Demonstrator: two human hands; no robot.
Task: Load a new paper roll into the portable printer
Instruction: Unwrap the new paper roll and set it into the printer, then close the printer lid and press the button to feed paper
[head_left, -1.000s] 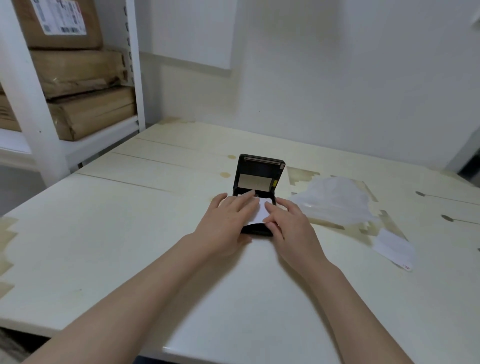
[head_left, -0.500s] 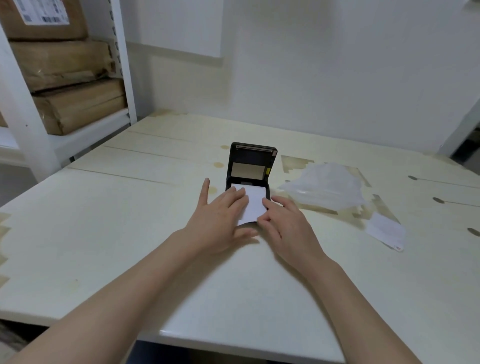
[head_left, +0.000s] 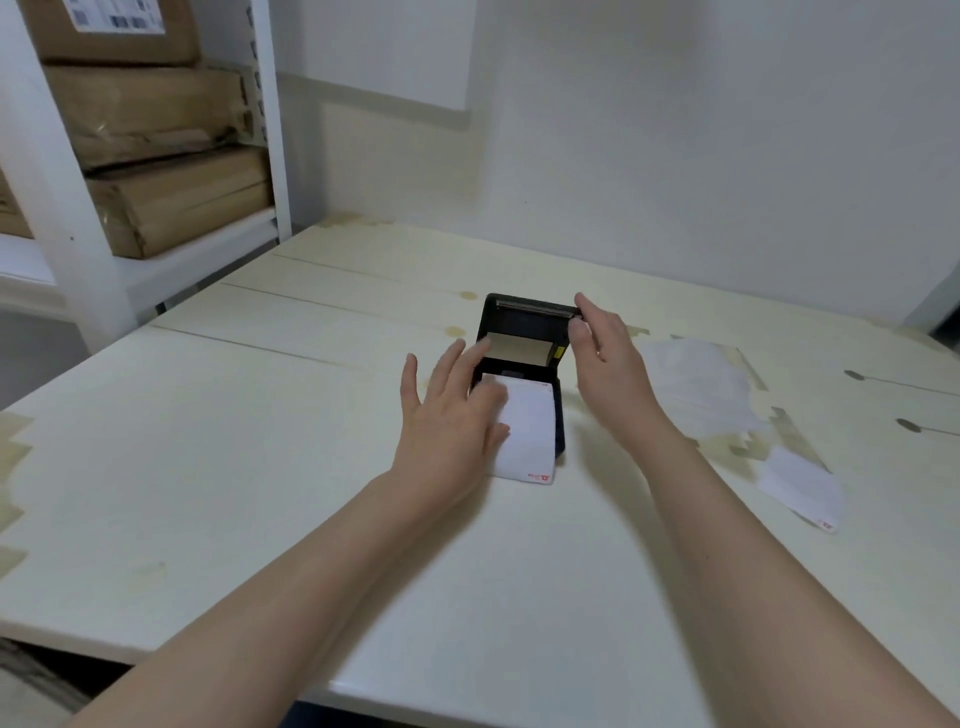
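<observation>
A small black portable printer lies on the pale table with its lid standing up at the far end. A white strip of paper with red print at its near end runs out of the printer bay toward me, over the front edge. My left hand lies flat with fingers spread, pressing the left side of the paper and printer. My right hand reaches to the lid's upper right corner, fingertips touching it. The roll itself is hidden inside the bay.
A clear plastic wrapper lies right of the printer. A loose white paper slip sits nearer, at the right. White shelving with brown cardboard parcels stands at the far left. The wall runs behind the table.
My right hand left the paper's near end and rose to the lid's upper right corner. My left hand stayed on the paper, fingers spread wider. More paper now lies pulled out toward me.
</observation>
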